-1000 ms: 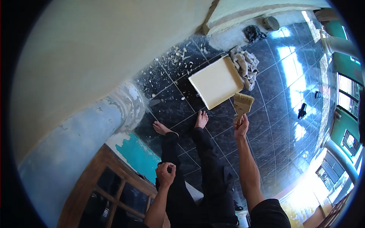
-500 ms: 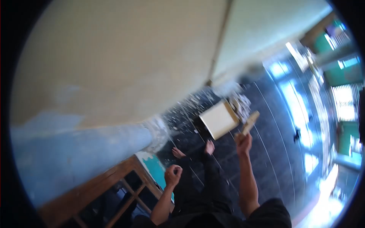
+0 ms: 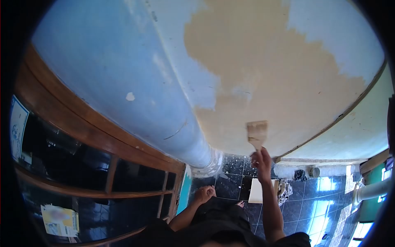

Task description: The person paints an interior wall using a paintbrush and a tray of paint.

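Note:
My right hand (image 3: 261, 160) grips the handle of a wide flat paintbrush (image 3: 257, 131), its bristles pointing up at the lower part of the wall (image 3: 296, 123). Beige paint covers much of that wall in a ragged-edged patch, with pale blue around it. Low at my left side, my left hand (image 3: 204, 193) is curled closed, with nothing showing in it. Below my right forearm, a cream-coloured tray or shallow box (image 3: 256, 191) lies on the floor, partly hidden by the arm.
A blue rounded column (image 3: 156, 94) and a wooden-framed glass cabinet (image 3: 111, 173) stand on the left. Crumpled cloth or paper (image 3: 284, 191) lies beside the tray. Pale flecks dot the dark tiles (image 3: 230, 183). A dark bundle (image 3: 300, 175) and a small can (image 3: 314, 171) sit farther right.
My view has swung up and round to face the wall. My right hand has raised the brush from over the floor to the wall; my left hand stays low and curled.

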Demonstrator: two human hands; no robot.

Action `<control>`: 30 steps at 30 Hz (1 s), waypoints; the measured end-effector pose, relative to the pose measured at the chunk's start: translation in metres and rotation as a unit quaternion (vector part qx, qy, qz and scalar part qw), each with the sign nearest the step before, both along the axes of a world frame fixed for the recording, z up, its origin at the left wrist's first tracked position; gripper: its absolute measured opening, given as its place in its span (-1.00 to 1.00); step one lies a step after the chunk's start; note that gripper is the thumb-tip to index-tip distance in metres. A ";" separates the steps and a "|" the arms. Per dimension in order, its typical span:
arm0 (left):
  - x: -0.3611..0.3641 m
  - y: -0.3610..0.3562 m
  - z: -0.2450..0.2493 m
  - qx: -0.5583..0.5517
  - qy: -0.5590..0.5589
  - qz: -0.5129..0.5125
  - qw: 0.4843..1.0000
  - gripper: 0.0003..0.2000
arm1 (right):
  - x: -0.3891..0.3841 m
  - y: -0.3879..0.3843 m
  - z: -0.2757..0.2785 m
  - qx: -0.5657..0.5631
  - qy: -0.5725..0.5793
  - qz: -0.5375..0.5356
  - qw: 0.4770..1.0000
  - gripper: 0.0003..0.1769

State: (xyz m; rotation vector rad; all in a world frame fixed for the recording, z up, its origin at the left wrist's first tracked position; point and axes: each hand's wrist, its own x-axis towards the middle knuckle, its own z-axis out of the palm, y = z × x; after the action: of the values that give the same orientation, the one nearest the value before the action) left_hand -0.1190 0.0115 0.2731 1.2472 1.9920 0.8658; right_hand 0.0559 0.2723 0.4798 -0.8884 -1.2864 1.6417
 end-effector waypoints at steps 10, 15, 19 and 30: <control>-0.078 -0.029 0.010 -0.062 -0.013 0.072 0.995 -0.81 | -0.122 0.041 0.066 0.219 -0.111 -0.049 0.968 -0.79; -0.102 -0.030 0.007 -0.057 0.001 0.064 0.996 -0.82 | -0.132 0.059 0.082 0.204 0.023 -0.196 0.959 -0.77; -0.109 -0.031 0.008 -0.064 0.008 0.065 0.996 -0.82 | -0.148 0.066 0.092 0.318 0.052 -0.177 0.930 -0.77; -0.118 -0.034 0.011 -0.038 -0.016 0.075 0.996 -0.83 | -0.168 0.082 0.096 0.449 -0.065 -0.226 0.862 -0.78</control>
State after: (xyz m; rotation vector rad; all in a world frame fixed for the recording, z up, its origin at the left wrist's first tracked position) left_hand -0.2365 -0.0229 0.2842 1.0456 2.0935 0.8671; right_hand -0.1117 0.3540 0.5755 -0.6261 -1.5621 0.4914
